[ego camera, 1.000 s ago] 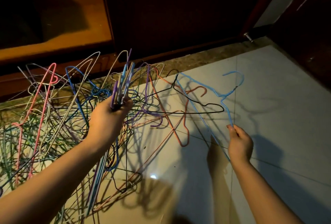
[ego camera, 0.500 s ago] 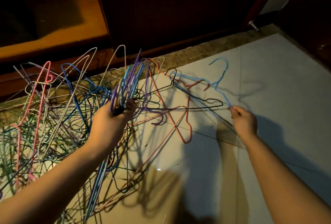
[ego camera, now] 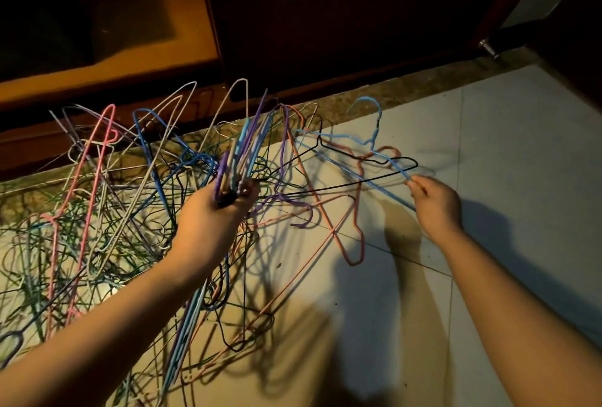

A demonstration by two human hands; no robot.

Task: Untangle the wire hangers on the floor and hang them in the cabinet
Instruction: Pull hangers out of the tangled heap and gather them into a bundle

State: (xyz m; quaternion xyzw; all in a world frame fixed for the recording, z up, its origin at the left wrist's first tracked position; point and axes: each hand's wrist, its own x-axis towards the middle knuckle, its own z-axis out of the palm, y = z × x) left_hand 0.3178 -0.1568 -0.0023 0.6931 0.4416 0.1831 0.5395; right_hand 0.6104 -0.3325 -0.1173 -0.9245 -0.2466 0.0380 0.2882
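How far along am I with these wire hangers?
Done: a bundle of freed hangers gripped in your left hand. In hand: your right hand pinches a light blue hanger lying across others. Left: the tangled pile on the floor; none visibly hung in the cabinet.

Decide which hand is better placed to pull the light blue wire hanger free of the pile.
The right hand: it pinches the light blue wire hanger by its edge. The left hand is full, gripping a bundle of coloured wire hangers.

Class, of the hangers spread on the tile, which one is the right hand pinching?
The light blue hanger, hook raised toward the cabinet: the right hand pinches its wire. No hand holds the orange hanger or black hanger crossing it.
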